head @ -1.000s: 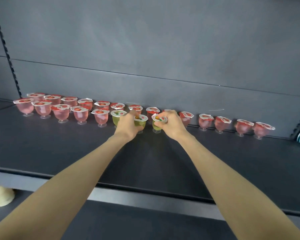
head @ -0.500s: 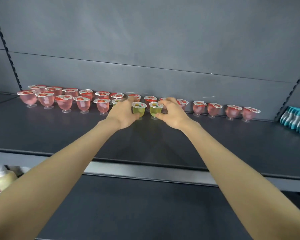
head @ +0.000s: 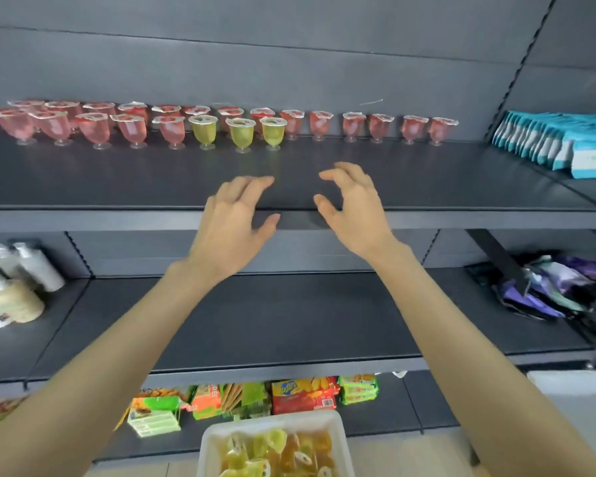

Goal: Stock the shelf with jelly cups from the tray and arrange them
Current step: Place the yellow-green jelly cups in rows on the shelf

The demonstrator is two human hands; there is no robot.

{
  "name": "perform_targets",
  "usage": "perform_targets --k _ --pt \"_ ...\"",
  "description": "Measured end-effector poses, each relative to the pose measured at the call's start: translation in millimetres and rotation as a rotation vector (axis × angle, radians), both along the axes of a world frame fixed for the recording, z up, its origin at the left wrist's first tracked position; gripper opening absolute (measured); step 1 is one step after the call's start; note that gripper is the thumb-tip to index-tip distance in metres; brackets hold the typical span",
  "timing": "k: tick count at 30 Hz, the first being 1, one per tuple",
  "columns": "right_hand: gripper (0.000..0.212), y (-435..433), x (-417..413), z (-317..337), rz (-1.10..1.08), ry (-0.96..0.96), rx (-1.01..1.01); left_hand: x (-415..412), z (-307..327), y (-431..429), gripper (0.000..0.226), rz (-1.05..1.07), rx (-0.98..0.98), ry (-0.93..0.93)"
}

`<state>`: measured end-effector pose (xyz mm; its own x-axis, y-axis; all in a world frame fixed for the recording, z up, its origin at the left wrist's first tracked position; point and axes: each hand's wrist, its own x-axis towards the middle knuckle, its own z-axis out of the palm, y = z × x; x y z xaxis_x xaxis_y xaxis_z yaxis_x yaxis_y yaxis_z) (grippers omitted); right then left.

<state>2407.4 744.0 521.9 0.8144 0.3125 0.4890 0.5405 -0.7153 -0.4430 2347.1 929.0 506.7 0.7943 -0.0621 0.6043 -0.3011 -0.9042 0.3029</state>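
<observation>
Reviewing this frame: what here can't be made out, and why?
Head view only:
- Tray: its near part is cut off by the bottom edge, so the count of jelly cups left in it is unknown.
- Back-row red cups: partly hidden by the front row.
- Cup lid print: too small to read.
- Snack packs: partly hidden behind the tray.
- Purple packets: blurred.

Lighting: even, moderately bright, diffuse from above and in front. Shadows: soft, faint beneath the jelly cups [head: 221, 129]; the upper shelf [head: 117, 180] shows dull sheen below them. Glare: none strong. Blur: slight motion softness throughout, heavier toward the bottles [head: 11, 290] left of and below the cups. Distortion: wide-angle bowing of shelf lines at the edges.
</observation>
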Motion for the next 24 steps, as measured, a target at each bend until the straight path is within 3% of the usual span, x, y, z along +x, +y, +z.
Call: perform_targets --k 3,12,24 --pt "0.037 -22.7 -25.8 -39.2 0.023 0.013 0.015 -23.5 -41.9 -17.8 0.048 -0.006 0.012 0.006" --pt "0.041 -66.9 -78.2 -198.7 0.032 0.34 -0.097 -80.2 -190.2 -60.4 0.046 0.039 -0.017 0.278" --pt "0.035 -86.1 -132.7 -442.0 -0.022 0.877 -0.187 -123.1 -443.8 -74.8 0.046 0.098 -0.208 0.888"
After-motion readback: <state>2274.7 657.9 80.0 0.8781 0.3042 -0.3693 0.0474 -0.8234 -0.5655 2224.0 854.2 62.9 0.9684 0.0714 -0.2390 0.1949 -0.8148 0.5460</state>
